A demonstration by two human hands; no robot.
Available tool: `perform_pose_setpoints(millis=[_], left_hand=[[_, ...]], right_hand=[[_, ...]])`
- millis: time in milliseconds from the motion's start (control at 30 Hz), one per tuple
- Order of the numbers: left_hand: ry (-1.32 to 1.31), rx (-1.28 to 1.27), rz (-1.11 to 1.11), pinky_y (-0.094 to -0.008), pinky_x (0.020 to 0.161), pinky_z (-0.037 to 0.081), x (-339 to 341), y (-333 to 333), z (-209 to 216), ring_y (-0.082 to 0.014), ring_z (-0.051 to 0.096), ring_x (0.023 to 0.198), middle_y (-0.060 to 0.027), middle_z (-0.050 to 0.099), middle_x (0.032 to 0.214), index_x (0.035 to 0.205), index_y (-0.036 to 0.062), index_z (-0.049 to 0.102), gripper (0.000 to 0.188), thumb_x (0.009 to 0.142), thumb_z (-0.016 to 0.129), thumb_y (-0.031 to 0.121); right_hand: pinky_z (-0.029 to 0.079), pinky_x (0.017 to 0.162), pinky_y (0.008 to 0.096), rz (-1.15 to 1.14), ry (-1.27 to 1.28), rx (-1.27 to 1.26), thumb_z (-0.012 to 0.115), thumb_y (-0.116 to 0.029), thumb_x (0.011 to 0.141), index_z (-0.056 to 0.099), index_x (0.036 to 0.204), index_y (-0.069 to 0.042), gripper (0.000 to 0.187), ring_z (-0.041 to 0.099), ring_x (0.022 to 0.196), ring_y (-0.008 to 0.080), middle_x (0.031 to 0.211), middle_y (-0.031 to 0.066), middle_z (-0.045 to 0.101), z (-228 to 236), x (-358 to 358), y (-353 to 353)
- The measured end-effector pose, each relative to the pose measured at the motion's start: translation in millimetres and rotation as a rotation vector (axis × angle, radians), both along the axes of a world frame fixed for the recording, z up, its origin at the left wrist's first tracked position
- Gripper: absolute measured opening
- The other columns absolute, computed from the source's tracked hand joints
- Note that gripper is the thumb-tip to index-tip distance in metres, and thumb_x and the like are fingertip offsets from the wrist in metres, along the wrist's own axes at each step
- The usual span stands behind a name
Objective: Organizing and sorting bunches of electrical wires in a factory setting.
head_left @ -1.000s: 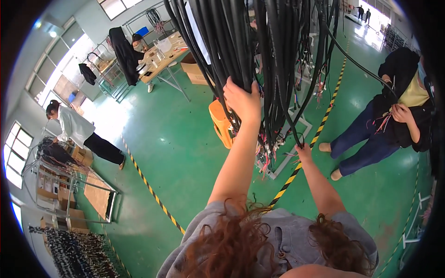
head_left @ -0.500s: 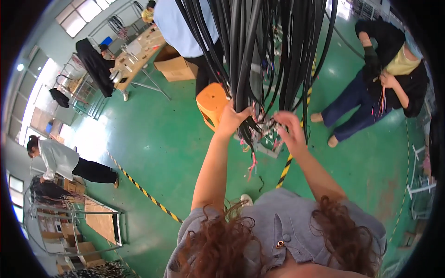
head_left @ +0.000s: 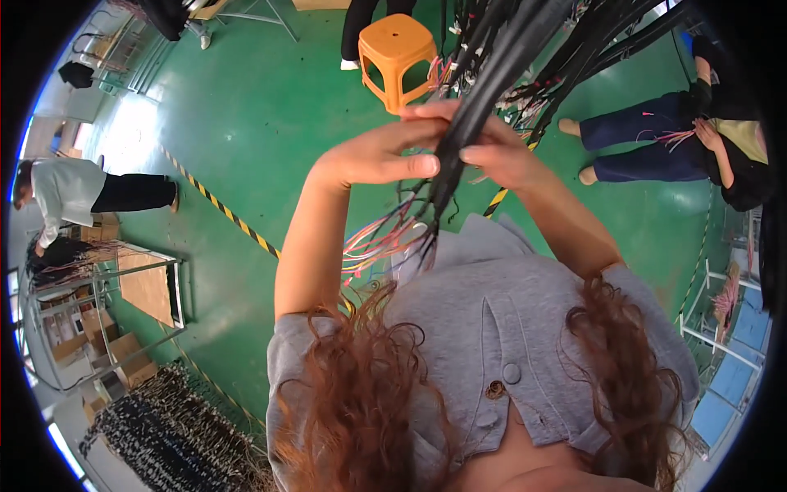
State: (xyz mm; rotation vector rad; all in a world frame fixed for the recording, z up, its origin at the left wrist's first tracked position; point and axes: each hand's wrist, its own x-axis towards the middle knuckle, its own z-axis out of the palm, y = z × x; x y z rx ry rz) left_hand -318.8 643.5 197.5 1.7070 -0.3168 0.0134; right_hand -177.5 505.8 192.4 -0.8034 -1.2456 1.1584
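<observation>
A thick bundle of black sleeved cables (head_left: pixel 500 86) comes down from the upper right in front of me. Its lower end narrows and splits into loose coloured wires (head_left: pixel 381 244) close to my grey shirt. My right hand (head_left: pixel 504 156) is closed round the bundle, thumb across the front and fingers behind. On the bundle's left side is my left hand (head_left: pixel 381 154), its thumb stretched out toward the cable and apart from the fingers. Those fingertips reach behind the bundle and are partly hidden. More hanging black cables (head_left: pixel 611 49) with white connectors fan out behind.
An orange plastic stool (head_left: pixel 397 41) stands ahead. At the right a person (head_left: pixel 656 135) holds coloured wires; at the left another person (head_left: pixel 70 190) bends over a metal-framed rack (head_left: pixel 147 279). Yellow-black tape (head_left: pixel 217 205) crosses the green floor. Dark cables (head_left: pixel 172 418) are piled lower left.
A black bundle has come toward my body, its coloured wire ends now near my shirt. Both hands have moved up to it, close together. My left hand has loosened its grip. The view has tilted down.
</observation>
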Motion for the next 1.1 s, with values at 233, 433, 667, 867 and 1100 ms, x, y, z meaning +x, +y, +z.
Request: perform_pose_setpoints(millis=[233, 433, 667, 867, 1100], left_hand=[[-0.056, 0.742, 0.176, -0.0375, 0.086, 0.039, 7.1, -48.6, 18.7, -0.0282, 0.047, 0.108, -0.0159, 0.051, 0.114, 0.116, -0.0008, 0.045, 0.05, 0.088, 0.044, 0.041], [0.172, 1.147, 0.338, -0.0328, 0.063, 0.044, 3.1, -0.8, -10.8, -0.0206, 0.059, 0.064, -0.0075, 0.061, 0.071, 0.073, 0.002, 0.057, 0.032, 0.085, 0.051, 0.03], [0.371, 0.102, 0.548, -0.0271, 0.062, 0.047, 7.0, -33.7, -102.0, -0.0168, 0.059, 0.064, -0.0107, 0.061, 0.073, 0.085, 0.0006, 0.06, 0.02, 0.086, 0.051, 0.019], [0.19, -0.079, 0.757, -0.0307, 0.077, 0.045, 17.7, -109.3, -152.2, -0.0209, 0.059, 0.085, -0.0118, 0.062, 0.09, 0.099, -0.0011, 0.057, 0.02, 0.085, 0.05, 0.011], [0.201, -0.43, 0.718, -0.0311, 0.083, 0.044, 17.0, -135.3, -148.5, -0.0197, 0.055, 0.097, -0.0108, 0.06, 0.102, 0.11, -0.003, 0.053, 0.03, 0.082, 0.052, 0.009]], right_hand=[[0.019, 0.104, 0.0474, -0.129, 0.066, 0.016, 0.058, -0.039, 0.078, 0.052, 0.092, -0.004, 0.039, 0.043, 0.116, 0.0324, 0.095, 0.0125, 0.059, -5.7, 15.6, -51.7], [0.029, 0.099, 0.0448, -0.311, 0.135, 0.043, 0.056, -0.018, 0.074, 0.042, 0.076, -0.009, 0.016, 0.055, 0.087, 0.0242, 0.075, 0.0059, 0.054, 2.1, 22.0, -65.8], [0.028, 0.1, 0.0449, -0.251, 0.205, -0.099, 0.059, -0.024, 0.072, 0.044, 0.073, -0.009, 0.021, 0.051, 0.097, 0.0281, 0.076, 0.0071, 0.052, -29.7, 48.2, -33.5], [0.031, 0.097, 0.042, -0.086, 0.181, -0.091, 0.06, -0.025, 0.068, 0.041, 0.063, -0.014, 0.023, 0.05, 0.088, 0.0232, 0.068, 0.0029, 0.051, -41.2, 52.7, -27.5], [0.031, 0.096, 0.0335, 0.19, 0.333, -0.134, 0.067, -0.033, 0.064, 0.038, 0.063, -0.017, 0.034, 0.043, 0.078, 0.0141, 0.06, -0.0042, 0.043, -47.2, 52.0, -19.1]])
